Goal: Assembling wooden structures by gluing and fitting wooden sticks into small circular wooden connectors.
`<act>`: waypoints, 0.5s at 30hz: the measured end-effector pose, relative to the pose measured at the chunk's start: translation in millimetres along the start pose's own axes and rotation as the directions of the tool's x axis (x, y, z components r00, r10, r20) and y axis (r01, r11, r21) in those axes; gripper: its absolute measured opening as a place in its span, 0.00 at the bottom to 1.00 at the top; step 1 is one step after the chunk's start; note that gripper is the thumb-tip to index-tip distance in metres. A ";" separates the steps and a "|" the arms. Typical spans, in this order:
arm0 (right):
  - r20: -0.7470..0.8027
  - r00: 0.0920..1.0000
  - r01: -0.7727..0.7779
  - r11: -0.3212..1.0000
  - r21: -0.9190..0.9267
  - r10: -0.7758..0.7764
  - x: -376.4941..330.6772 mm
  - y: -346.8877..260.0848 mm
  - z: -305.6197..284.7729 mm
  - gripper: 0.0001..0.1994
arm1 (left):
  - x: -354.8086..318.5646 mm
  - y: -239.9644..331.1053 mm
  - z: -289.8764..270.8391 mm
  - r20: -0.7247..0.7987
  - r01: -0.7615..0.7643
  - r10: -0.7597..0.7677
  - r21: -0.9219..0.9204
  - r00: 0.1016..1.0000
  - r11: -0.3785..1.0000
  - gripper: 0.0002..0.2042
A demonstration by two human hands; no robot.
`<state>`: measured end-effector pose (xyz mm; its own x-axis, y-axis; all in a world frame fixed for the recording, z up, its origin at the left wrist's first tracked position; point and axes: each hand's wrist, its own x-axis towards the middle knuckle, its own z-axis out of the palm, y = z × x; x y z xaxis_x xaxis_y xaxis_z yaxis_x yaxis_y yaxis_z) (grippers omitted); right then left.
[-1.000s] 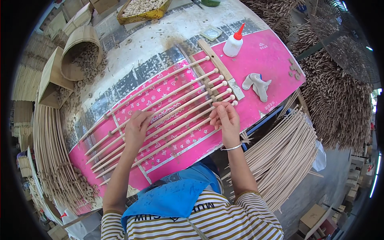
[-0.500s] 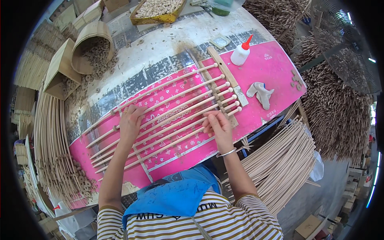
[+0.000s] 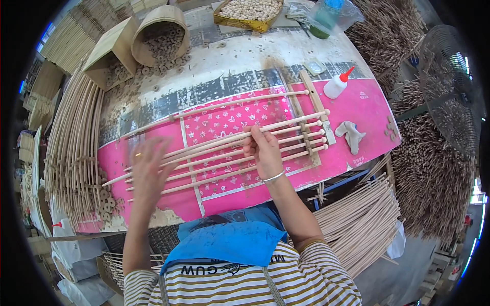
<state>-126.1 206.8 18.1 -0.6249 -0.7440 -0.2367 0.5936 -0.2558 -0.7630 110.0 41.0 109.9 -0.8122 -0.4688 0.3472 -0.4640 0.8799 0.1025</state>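
Note:
Several pale wooden rods with ball ends lie side by side across the pink sheet (image 3: 375,109), their ball ends resting over a notched wooden rack (image 3: 308,136). One ball-ended wooden rod (image 3: 291,122) slants across the others, its plain end reaching past the left of the row. My right hand (image 3: 266,155) has its thumb and fingers closed on that rod. Over the left part of the row is my left hand (image 3: 149,166), smeared by motion, so its grip is unclear. The farthest rod (image 3: 229,104) lies apart, with a small wooden ring (image 3: 172,118) on it.
A white glue bottle with a red tip (image 3: 335,86) and a pale glove (image 3: 351,136) are at the right. Wooden rings spill from a round tub (image 3: 140,48) and a box (image 3: 97,64) at far left. A yellow tray of wooden balls (image 3: 229,21) stands behind.
The second rod from the far side has shifted nearer and now slants over the row. My left hand has moved left and nearer; my right hand has moved to this rod. The view has shifted.

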 end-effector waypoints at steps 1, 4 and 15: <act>-0.006 1.000 0.017 1.000 -0.022 -0.017 -0.5 -2.8 -4.3 0.15 | -9.0 -9.5 -11.7 -0.013 0.061 -0.060 0.026 0.998 0.998 0.20; 0.004 1.000 0.028 0.999 -0.021 -0.028 -2.8 -9.4 -4.3 0.15 | -37.4 -46.2 -22.7 0.259 0.282 -0.189 -0.395 0.947 0.874 0.17; 0.107 0.992 -0.048 0.993 -0.103 0.059 -28.4 27.2 37.8 0.16 | -10.9 16.8 28.1 0.119 0.089 -0.022 -0.598 0.993 0.797 0.16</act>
<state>-73.0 197.7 26.9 -0.5304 -0.8198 -0.2157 0.5676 -0.1544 -0.8087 101.1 58.7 81.7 -0.8380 -0.4941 0.2317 -0.2308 0.7056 0.6700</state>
